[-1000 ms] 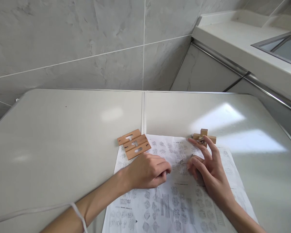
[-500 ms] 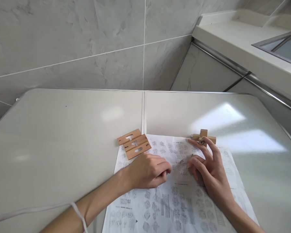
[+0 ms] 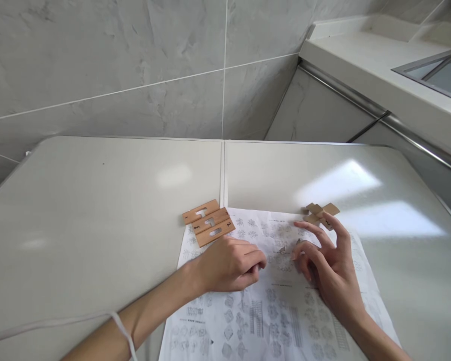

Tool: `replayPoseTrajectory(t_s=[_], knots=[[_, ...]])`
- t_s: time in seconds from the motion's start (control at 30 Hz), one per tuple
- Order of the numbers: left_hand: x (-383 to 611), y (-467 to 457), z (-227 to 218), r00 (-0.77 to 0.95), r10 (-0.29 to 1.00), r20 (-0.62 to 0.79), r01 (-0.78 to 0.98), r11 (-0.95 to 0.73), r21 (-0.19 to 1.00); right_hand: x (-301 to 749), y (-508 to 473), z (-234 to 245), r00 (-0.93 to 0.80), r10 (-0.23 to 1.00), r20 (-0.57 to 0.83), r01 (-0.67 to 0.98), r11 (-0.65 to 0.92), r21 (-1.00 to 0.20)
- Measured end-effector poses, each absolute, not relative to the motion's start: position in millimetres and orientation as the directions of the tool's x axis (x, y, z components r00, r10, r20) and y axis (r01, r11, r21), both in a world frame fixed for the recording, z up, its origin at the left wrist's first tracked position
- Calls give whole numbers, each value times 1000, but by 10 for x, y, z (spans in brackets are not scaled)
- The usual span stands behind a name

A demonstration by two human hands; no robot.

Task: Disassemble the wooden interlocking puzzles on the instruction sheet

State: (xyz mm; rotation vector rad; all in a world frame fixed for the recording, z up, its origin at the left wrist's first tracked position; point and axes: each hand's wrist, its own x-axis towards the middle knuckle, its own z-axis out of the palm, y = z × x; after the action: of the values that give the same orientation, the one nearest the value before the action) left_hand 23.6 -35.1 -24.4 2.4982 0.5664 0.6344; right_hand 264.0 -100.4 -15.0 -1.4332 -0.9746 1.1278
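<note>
Left hand curled loosely, knuckles up, resting on the printed sheet, holding nothing visible. Right hand spread wide, fingertips touching the wooden cross puzzle at the sheet's far right corner. Three slotted wooden slats lying side by side at the sheet's far left corner on the pale counter.

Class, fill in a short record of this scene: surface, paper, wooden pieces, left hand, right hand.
surface: pale grey table
paper: printed diagram sheet, flat on the table
wooden pieces: three slotted numbered slats at the sheet's top left corner; cross-shaped wooden puzzle at its top right
left hand: loosely curled, resting on the sheet, holding nothing
right hand: fingers spread, fingertips at the cross-shaped puzzle
</note>
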Motion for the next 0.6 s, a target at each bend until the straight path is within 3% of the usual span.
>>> replayPoseTrajectory(t_s=[0.6], knots=[[232,-351,-246,804,496,327,262,-790,555,2695,-904,-62,355,876,-327,-278,-235,-932]])
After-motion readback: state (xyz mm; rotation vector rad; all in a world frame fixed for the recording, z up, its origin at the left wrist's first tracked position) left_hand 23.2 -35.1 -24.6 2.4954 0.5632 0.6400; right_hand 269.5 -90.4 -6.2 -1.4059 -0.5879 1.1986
